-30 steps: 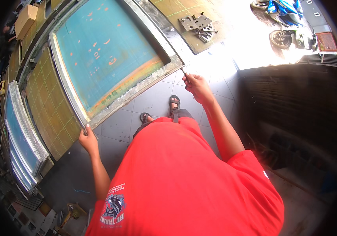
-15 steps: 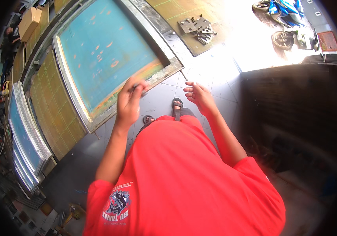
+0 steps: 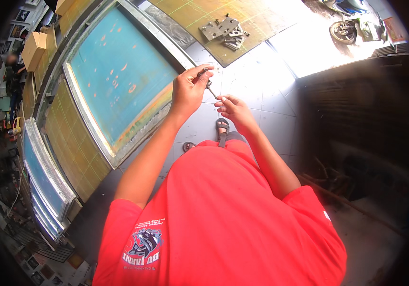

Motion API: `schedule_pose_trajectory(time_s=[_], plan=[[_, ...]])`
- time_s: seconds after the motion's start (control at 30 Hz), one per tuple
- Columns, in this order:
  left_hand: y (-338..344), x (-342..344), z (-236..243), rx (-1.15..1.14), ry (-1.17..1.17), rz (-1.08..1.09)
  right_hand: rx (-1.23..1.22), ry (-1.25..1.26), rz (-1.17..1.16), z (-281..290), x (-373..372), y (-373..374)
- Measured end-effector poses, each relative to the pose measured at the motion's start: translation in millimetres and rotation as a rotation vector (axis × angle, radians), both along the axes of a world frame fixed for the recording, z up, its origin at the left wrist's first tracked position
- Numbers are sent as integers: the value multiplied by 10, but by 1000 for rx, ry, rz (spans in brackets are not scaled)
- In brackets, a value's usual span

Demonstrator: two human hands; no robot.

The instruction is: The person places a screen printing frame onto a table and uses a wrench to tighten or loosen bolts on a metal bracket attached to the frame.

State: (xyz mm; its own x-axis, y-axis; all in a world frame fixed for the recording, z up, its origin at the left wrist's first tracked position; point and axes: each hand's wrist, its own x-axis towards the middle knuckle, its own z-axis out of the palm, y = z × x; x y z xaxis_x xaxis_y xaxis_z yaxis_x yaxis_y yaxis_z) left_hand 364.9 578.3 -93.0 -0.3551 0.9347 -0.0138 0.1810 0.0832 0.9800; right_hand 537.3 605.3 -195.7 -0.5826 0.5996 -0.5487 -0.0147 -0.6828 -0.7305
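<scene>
In front of my body both hands meet at a thin metal rod [image 3: 212,92], its exact kind too small to tell. My right hand [image 3: 235,113] pinches the rod's lower end between thumb and fingertips. Just up and to the left, my left hand [image 3: 188,93] is closed on a small dark metal piece [image 3: 204,73], mostly hidden by the fingers. The rod's upper end reaches this piece; whether it is inside it I cannot tell. Behind my left hand lies a framed screen-printing screen [image 3: 118,76] with turquoise mesh and orange-brown marks.
Loose metal plates and fittings [image 3: 226,32] lie on a gridded board [image 3: 223,56] ahead. More framed screens [image 3: 42,167] lean at the left. A cardboard box [image 3: 33,50] and a person [image 3: 13,81] are far left; a motorcycle [image 3: 345,31] stands in bright light far right.
My left hand has moved right, away from the screen, bringing the small dark piece to the rod. My right hand keeps its pinch on the rod, slightly shifted.
</scene>
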Motion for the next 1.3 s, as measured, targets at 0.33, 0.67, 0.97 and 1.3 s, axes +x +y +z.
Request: schedule_pose_trajectory(time_s=[0.33,0.67,0.97,1.3], plan=[[160,129,-176,23,238,-2,1,14,128,58,-97,100],[-295,-180,50,-89,432,139,-172,101,111,-40,-137,161],[-990,-141,-669,-26,175,389,-191,106,176,-60,-129,226],[-637,7,-228,55,493,256,-259,179,104,-171,-132,190]])
